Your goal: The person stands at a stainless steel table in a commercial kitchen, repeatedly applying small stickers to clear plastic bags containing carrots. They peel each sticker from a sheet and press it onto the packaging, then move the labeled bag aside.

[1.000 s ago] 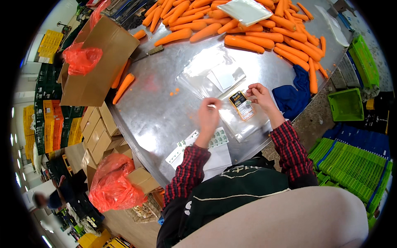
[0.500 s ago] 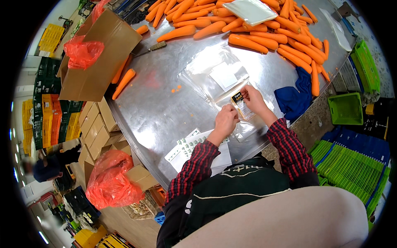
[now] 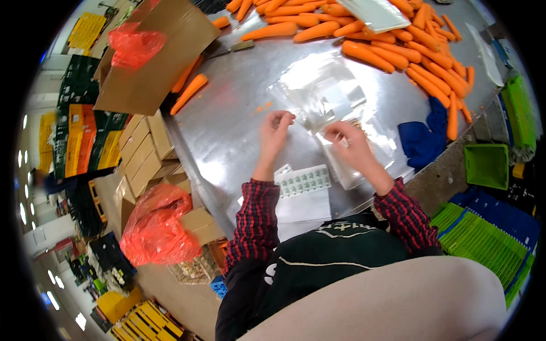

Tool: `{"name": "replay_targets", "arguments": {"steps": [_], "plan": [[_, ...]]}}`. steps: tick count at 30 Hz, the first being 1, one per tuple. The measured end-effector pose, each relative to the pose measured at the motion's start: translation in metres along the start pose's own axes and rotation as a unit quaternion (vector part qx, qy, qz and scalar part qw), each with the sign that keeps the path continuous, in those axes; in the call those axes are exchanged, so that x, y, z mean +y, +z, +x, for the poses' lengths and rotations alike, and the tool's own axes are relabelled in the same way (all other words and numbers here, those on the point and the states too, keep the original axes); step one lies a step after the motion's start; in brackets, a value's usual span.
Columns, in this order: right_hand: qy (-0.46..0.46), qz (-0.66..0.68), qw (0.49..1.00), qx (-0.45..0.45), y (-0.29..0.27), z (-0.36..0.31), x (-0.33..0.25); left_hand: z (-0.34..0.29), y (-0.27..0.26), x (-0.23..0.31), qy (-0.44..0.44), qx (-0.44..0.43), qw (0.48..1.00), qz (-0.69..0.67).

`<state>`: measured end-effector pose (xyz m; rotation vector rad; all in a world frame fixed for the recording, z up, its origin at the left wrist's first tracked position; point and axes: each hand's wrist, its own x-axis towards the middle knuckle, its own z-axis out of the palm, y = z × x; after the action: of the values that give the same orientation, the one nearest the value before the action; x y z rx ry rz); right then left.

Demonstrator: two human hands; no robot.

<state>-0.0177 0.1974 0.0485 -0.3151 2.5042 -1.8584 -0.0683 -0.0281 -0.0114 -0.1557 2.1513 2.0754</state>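
Observation:
My left hand (image 3: 274, 139) is raised above the metal table, left of the clear plastic bags (image 3: 307, 94). Its thumb and fingers are drawn together in a pinch; anything held there is too small to make out. My right hand (image 3: 351, 145) hovers over a clear bag (image 3: 347, 175) at the near end of the bags, its bent fingers blurred by motion. The label on that bag is mostly hidden behind this hand. Below my left hand lie white sheets (image 3: 304, 213), with a sheet of green-printed stickers (image 3: 304, 181) on top.
Loose carrots (image 3: 398, 54) cover the far side, with a stack of clear bags (image 3: 375, 14) on them. A blue cloth (image 3: 424, 136) lies at the right edge. An open cardboard box (image 3: 156, 57) stands far left; a knife (image 3: 242, 45) lies beside it. Green crates (image 3: 486, 165) stand right.
My hands have come apart: the left moved up and left, away from the labelled bag, while the right stays over it. The view has shifted, and the sticker sheet now shows more fully.

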Motion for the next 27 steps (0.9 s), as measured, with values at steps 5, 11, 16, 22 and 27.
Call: {"name": "replay_targets", "arguments": {"steps": [5,11,16,22,27], "plan": [[-0.119,-0.303,0.928,-0.179,0.087,-0.038,0.045,-0.058,-0.098,0.019,0.07,-0.068,0.956,0.276],[0.005,-0.153,0.958,-0.243,0.067,-0.037,0.049,-0.118,-0.116,-0.007,-0.057,-0.106,0.979,0.164],[-0.152,-0.136,0.969,-0.141,0.073,-0.019,0.007,-0.127,-0.1,0.001,-0.135,-0.094,0.979,0.125],[-0.301,-0.145,0.932,-0.137,0.105,-0.009,-0.029,-0.128,-0.089,0.041,-0.14,-0.11,0.979,0.096],[-0.389,-0.226,0.886,-0.113,0.105,-0.015,-0.03,-0.135,-0.094,0.022,-0.226,-0.07,0.971,-0.042]]}}
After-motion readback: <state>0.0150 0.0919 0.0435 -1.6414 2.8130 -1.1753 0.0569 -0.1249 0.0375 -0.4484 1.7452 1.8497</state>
